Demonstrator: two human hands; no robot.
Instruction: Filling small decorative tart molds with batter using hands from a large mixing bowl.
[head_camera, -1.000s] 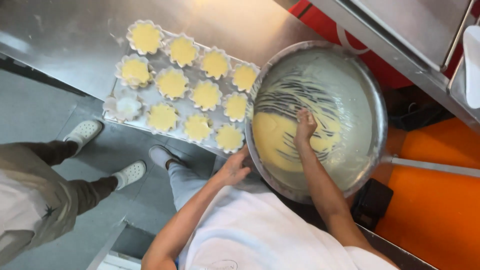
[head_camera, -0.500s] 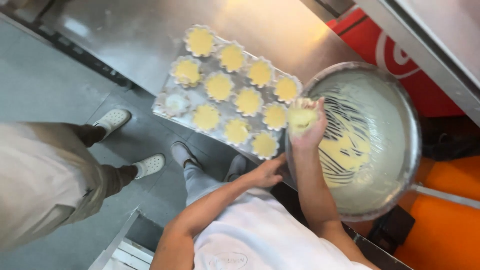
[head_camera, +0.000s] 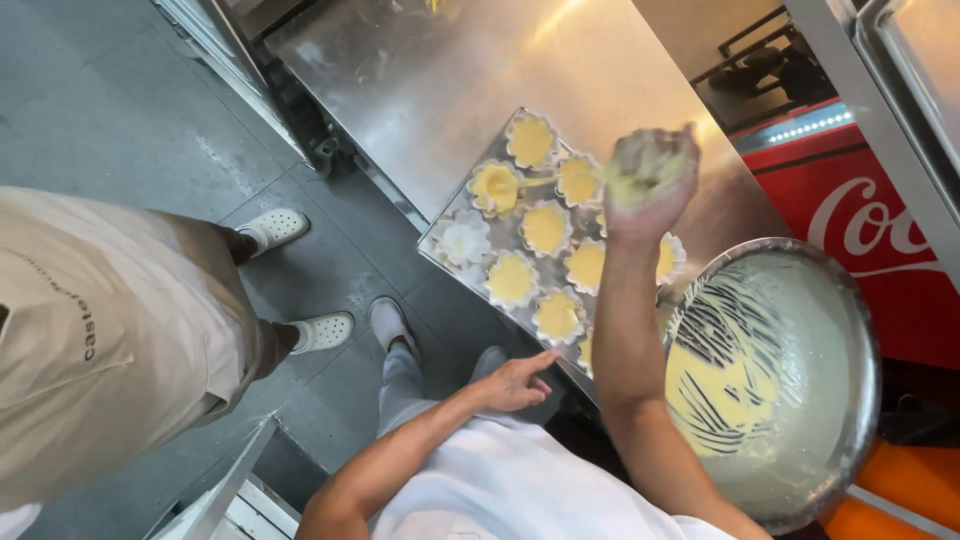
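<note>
The right hand (head_camera: 650, 180), cupped around a scoop of yellow batter (head_camera: 640, 165), hangs over the tray (head_camera: 440, 245) of fluted moulds (head_camera: 545, 228), a thin thread of batter trailing toward one mould. The left hand (head_camera: 515, 382), fingers loosely spread and holding nothing, rests at the tray's near edge. This looks like the filling step: nearly all moulds are full, and one at the left corner (head_camera: 462, 238) appears unfilled, so the next drop needs careful aim there. The bowl (head_camera: 850, 330) of batter sits just right of the tray. The steel table (head_camera: 420, 90) stands over grey floor (head_camera: 110, 110), a second person (head_camera: 110, 330) beside it.
</note>
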